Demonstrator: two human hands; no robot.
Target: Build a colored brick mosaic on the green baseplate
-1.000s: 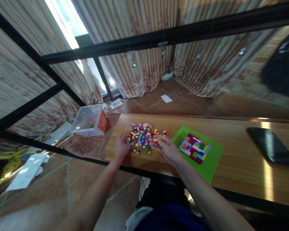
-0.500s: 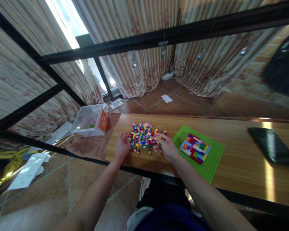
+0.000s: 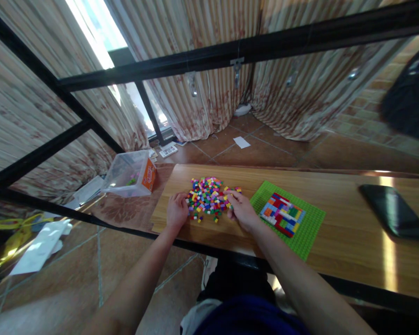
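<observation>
A loose heap of small, many-coloured toy bricks [image 3: 207,195] lies on the wooden table. At its left edge rests my left hand [image 3: 177,211], fingers curled in against the nearest bricks; whatever they hold, if anything, is hidden. My right hand [image 3: 243,211] is at the heap's right side, thumb and fingers closed about a small yellow brick [image 3: 228,204]. To the right of that hand is a green baseplate [image 3: 312,228], set at an angle. On it sits a flat block [image 3: 282,215] of many-coloured bricks fitted together.
A dark phone [image 3: 394,211] lies at the table's right. Left of the wooden table [image 3: 349,209] stands a clear plastic box [image 3: 125,174] with an orange label and a few green pieces inside. A black metal bar [image 3: 195,65] crosses above, with curtains behind.
My right hand has shifted slightly, its fingers moving a little up along the heap's right edge. The left hand stays in place, and the baseplate has not moved.
</observation>
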